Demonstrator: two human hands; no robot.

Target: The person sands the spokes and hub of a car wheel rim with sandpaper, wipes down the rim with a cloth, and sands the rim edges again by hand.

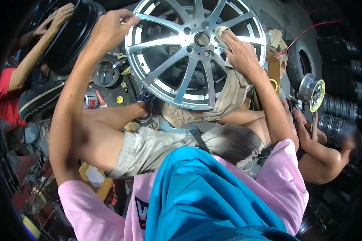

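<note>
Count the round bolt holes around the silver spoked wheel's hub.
4 visible: upper-left hole, top hole, lower-left hole, bottom hole. The beige cloth may hide another.

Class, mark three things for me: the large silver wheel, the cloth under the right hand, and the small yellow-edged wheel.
Large silver wheel [198,51], head view: hub metal, beside the centre hole.
Cloth [231,94], head view: the loose part hanging down.
Small yellow-edged wheel [317,95], head view: its spoked face.
</note>
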